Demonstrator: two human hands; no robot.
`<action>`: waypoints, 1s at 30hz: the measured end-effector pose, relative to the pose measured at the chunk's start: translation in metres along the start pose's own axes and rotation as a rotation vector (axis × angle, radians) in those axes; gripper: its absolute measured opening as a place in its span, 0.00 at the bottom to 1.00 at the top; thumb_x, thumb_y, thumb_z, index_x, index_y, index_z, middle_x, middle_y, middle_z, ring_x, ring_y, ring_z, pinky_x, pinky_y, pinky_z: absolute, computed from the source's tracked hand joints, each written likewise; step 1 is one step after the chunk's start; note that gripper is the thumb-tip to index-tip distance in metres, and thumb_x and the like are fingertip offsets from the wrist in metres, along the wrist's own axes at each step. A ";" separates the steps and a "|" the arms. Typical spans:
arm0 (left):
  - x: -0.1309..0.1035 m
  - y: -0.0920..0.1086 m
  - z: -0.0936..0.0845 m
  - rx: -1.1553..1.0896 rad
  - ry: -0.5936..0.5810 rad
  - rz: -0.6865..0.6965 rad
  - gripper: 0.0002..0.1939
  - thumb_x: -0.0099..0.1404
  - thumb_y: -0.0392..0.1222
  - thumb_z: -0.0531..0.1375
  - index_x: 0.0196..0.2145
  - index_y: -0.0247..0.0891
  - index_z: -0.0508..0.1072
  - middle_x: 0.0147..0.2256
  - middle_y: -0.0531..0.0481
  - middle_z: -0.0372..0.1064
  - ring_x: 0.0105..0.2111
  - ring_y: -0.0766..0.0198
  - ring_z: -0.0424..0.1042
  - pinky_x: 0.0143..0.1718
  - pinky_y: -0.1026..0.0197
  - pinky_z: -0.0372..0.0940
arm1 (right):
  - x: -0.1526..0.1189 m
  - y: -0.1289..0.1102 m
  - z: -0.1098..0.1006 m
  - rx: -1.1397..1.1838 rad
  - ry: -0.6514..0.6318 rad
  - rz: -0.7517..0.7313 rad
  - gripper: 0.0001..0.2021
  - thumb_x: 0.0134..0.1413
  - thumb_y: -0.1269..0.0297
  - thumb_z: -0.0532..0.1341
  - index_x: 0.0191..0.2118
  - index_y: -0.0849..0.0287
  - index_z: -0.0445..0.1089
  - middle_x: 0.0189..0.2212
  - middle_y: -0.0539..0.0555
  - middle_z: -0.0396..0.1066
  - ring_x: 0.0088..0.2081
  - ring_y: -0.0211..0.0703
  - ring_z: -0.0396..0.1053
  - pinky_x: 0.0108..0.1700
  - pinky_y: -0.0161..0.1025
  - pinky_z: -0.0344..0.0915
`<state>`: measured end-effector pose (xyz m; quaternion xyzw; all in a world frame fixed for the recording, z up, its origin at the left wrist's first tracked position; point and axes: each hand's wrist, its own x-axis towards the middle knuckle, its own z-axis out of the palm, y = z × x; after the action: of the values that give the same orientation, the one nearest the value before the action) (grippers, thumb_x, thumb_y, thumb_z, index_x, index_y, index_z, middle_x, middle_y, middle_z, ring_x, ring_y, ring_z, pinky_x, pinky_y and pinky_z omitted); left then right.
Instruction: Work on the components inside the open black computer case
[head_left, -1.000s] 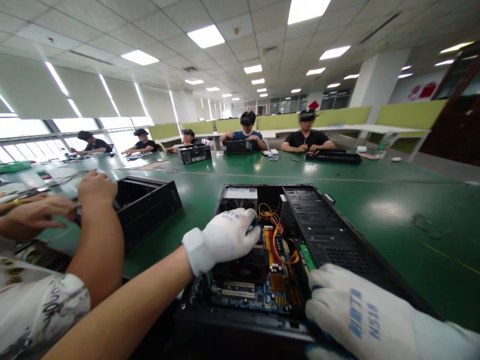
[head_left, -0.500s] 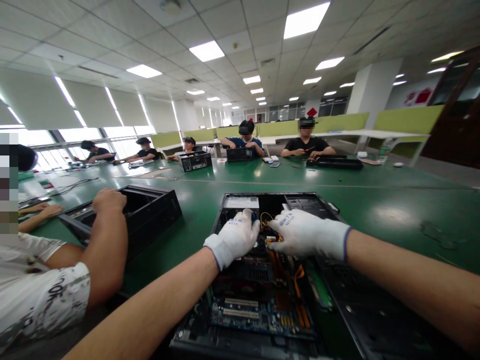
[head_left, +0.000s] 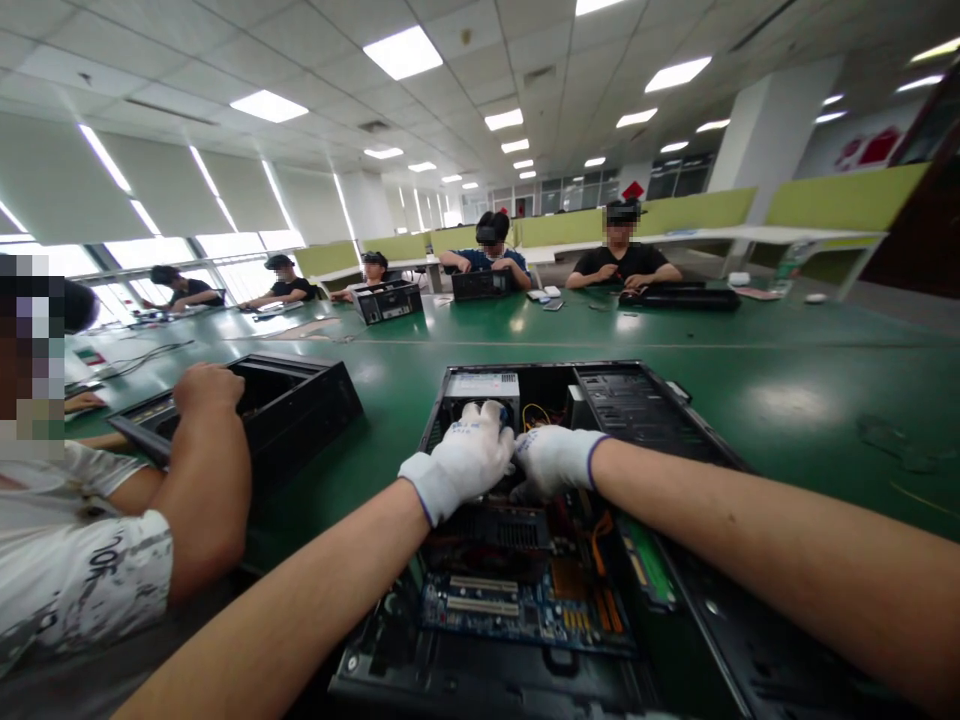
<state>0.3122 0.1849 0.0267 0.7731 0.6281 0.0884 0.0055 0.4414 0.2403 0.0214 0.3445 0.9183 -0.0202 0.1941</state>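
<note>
An open computer case (head_left: 637,372) lies on its side in front of me, with a blue motherboard (head_left: 517,625) showing at its near end. Both my hands wear white gloves and reach inside, close together. My left hand (head_left: 471,450) has curled fingers beside the silver power supply (head_left: 474,385); its grip is hidden. Bent down over the board's far part, my right hand (head_left: 556,460) almost touches the left, and its closed fingertips are out of sight. Yellow and dark wires (head_left: 534,412) run just beyond the hands. Orange cables (head_left: 602,535) lie nearer me.
On the left, a co-worker's arm (head_left: 217,470) rests over another black case (head_left: 315,400). More people sit along the far side of the green table (head_left: 787,400) with cases and small items. A bottle (head_left: 790,268) stands far right.
My right hand has moved left and turned downward, closing up to my left hand. My left hand stays over nearly the same spot. The view has shifted slightly.
</note>
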 end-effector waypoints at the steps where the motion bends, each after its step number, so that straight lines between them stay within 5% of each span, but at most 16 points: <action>1: 0.000 0.000 0.000 -0.001 -0.005 -0.016 0.12 0.70 0.41 0.52 0.45 0.33 0.70 0.57 0.31 0.63 0.55 0.42 0.67 0.52 0.48 0.65 | 0.002 0.001 0.001 0.003 0.005 -0.003 0.34 0.45 0.48 0.69 0.57 0.62 0.72 0.53 0.66 0.75 0.53 0.62 0.74 0.50 0.46 0.71; 5: 0.003 -0.002 0.002 -0.021 0.028 -0.132 0.19 0.72 0.44 0.48 0.55 0.31 0.63 0.50 0.32 0.66 0.46 0.48 0.73 0.47 0.50 0.68 | 0.005 0.006 0.001 0.009 0.022 -0.007 0.34 0.38 0.45 0.71 0.51 0.62 0.77 0.46 0.66 0.78 0.48 0.64 0.76 0.46 0.48 0.71; 11: 0.005 -0.002 0.004 -0.014 0.051 -0.192 0.19 0.71 0.43 0.51 0.56 0.33 0.63 0.50 0.32 0.66 0.46 0.49 0.74 0.46 0.52 0.68 | 0.000 0.006 -0.003 -0.021 0.028 -0.042 0.33 0.40 0.45 0.71 0.51 0.61 0.78 0.46 0.65 0.78 0.47 0.61 0.76 0.45 0.45 0.71; 30: 0.002 -0.004 0.007 -0.015 0.098 -0.137 0.17 0.70 0.42 0.53 0.54 0.33 0.63 0.49 0.35 0.70 0.49 0.50 0.73 0.52 0.51 0.67 | 0.006 0.012 0.000 -0.001 0.031 -0.087 0.30 0.47 0.42 0.67 0.48 0.63 0.78 0.42 0.64 0.79 0.45 0.59 0.77 0.43 0.44 0.70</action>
<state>0.3100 0.1881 0.0199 0.7230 0.6783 0.1302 -0.0132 0.4446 0.2536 0.0204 0.3042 0.9353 -0.0231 0.1791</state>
